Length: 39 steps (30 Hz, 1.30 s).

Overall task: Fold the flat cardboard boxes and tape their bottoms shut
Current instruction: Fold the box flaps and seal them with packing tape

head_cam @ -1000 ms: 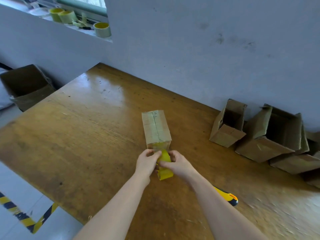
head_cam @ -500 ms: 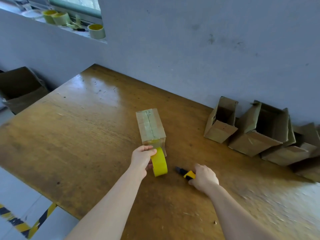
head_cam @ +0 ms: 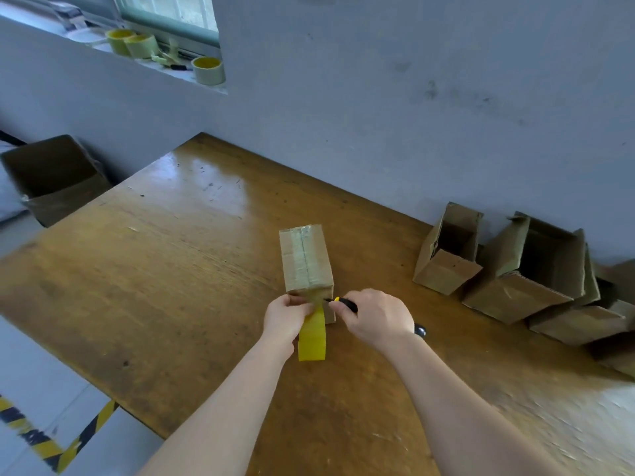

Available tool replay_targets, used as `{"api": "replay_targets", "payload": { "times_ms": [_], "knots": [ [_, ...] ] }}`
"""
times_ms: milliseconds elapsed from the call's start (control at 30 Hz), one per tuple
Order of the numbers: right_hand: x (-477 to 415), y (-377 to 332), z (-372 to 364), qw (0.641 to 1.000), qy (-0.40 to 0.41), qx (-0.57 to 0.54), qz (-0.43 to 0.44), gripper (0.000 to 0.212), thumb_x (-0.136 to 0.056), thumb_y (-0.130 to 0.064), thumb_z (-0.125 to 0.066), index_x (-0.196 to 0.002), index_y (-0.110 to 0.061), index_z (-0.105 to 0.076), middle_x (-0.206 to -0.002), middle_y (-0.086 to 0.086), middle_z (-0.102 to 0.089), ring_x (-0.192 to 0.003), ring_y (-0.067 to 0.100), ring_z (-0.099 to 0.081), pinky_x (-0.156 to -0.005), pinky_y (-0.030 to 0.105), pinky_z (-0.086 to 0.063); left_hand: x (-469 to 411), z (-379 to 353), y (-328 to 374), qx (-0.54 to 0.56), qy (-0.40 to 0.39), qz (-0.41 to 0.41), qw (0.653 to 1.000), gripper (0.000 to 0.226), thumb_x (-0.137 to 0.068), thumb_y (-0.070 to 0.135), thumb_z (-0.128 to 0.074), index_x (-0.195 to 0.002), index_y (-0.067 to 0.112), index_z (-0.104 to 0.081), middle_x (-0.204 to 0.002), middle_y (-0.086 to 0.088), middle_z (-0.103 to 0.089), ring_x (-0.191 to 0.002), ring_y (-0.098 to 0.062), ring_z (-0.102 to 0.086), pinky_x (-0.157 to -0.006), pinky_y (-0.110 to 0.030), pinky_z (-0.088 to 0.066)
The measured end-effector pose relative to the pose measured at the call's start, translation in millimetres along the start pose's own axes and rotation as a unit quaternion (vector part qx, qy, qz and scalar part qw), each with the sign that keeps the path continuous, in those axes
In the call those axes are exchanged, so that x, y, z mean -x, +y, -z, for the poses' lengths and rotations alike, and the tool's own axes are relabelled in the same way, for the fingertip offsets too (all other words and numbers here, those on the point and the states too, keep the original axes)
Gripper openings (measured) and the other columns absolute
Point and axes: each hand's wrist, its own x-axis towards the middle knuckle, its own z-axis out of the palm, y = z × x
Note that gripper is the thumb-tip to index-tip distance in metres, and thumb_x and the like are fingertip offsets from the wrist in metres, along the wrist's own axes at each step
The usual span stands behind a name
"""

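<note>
A small folded cardboard box (head_cam: 305,259) stands on the wooden table (head_cam: 165,276), its taped seam facing up. A yellow tape roll (head_cam: 312,338) stands on edge against the box's near end, with tape running up onto the box. My left hand (head_cam: 287,317) grips the roll and the tape at the box's near edge. My right hand (head_cam: 379,319) grips a yellow and black utility knife (head_cam: 343,303), whose tip touches the tape next to the box.
Several open folded boxes (head_cam: 446,259) lie along the wall at the right. A large open carton (head_cam: 55,180) sits on the floor at the left. Spare tape rolls (head_cam: 208,70) stand on the window sill. Hazard-striped tape (head_cam: 51,444) marks the floor at the lower left.
My right hand left the tape, picked the knife up from the table at the right, and brought its tip to the tape at the box. My left hand kept holding the roll.
</note>
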Motion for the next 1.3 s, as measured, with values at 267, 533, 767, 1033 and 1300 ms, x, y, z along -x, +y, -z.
{"api": "replay_targets", "payload": {
  "times_ms": [267,533,767,1033,1300],
  "knots": [
    [-22.3,-16.3,15.8,0.992,-0.074,0.104,-0.002,0.051,-0.093,-0.065,-0.033,-0.081,-0.025,-0.062,-0.073,-0.006,-0.061,-0.067,0.014,-0.059,-0.060,0.031,-0.052,-4.5,-0.2,7.5,-0.044,-0.013,0.019,0.999,0.022,-0.087,0.013,-0.067,-0.108,0.016,-0.061,-0.107,-0.007,-0.063,-0.101,-0.028,-0.058,-0.089,-0.044,-0.051],
    [-29.1,-23.4,7.0,0.975,-0.106,0.191,-0.028,0.031,-0.091,-0.044,-0.051,-0.083,-0.019,-0.065,-0.066,-0.004,-0.054,-0.058,0.015,-0.053,-0.049,0.027,-0.039,-7.6,0.0,9.0,-0.136,-0.055,-0.012,0.989,0.014,-0.079,0.017,-0.075,-0.088,0.016,-0.064,-0.093,-0.006,-0.067,-0.090,-0.025,-0.062,-0.074,-0.038,-0.051],
    [6.0,11.5,-52.8,0.990,-0.075,0.105,-0.063,0.048,-0.090,-0.066,-0.041,-0.107,-0.025,-0.060,-0.100,0.001,-0.063,-0.091,0.025,-0.063,-0.065,0.032,-0.041,-14.0,9.3,11.9,-0.159,-0.046,-0.007,0.986,0.015,-0.081,0.013,-0.072,-0.092,0.005,-0.065,-0.093,-0.013,-0.066,-0.085,-0.023,-0.062,-0.071,-0.034,-0.050],
    [9.1,10.5,-54.0,0.994,0.064,0.055,-0.071,0.062,-0.082,-0.069,-0.050,-0.122,-0.022,-0.056,-0.116,0.003,-0.057,-0.109,0.025,-0.052,-0.086,0.037,-0.044,-10.5,11.4,14.8,-0.159,-0.057,-0.006,0.986,0.008,-0.083,0.014,-0.071,-0.086,0.012,-0.064,-0.093,-0.007,-0.065,-0.086,-0.017,-0.059,-0.063,-0.028,-0.043],
    [-42.0,-31.7,-28.1,0.991,0.099,0.013,0.085,0.066,-0.089,-0.047,-0.060,-0.146,-0.025,-0.035,-0.156,0.006,-0.027,-0.145,0.024,-0.019,-0.115,0.040,-0.022,-11.6,14.6,18.0,-0.102,-0.079,0.029,0.991,0.018,-0.084,0.016,-0.070,-0.099,0.024,-0.062,-0.096,0.000,-0.066,-0.090,-0.018,-0.060,-0.064,-0.030,-0.045]
  ]
}}
